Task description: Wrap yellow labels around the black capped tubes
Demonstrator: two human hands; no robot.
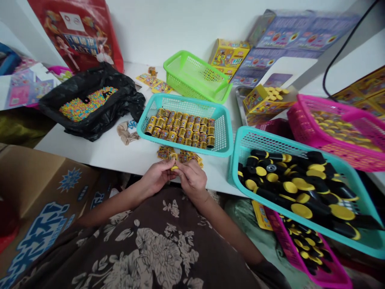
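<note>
My left hand (159,175) and my right hand (193,176) meet at the table's front edge, fingers pinched around a small yellow-lidded container (174,166). Most of it is hidden by the fingertips. Just behind my hands lie several flat printed yellow labels (165,152). Beyond them is a teal basket (186,100) with rows of small label-wrapped containers (183,128). To my right, a larger teal basket (270,140) is filled with loose black containers with yellow lids (300,184).
At the left, a black plastic bag (123,96) lines a bin of colourful candy bits (87,104). A green basket (192,76) stands behind. Pink baskets (333,140) are at the right, near stacked boxes (279,36). A cardboard box (45,208) sits at the lower left.
</note>
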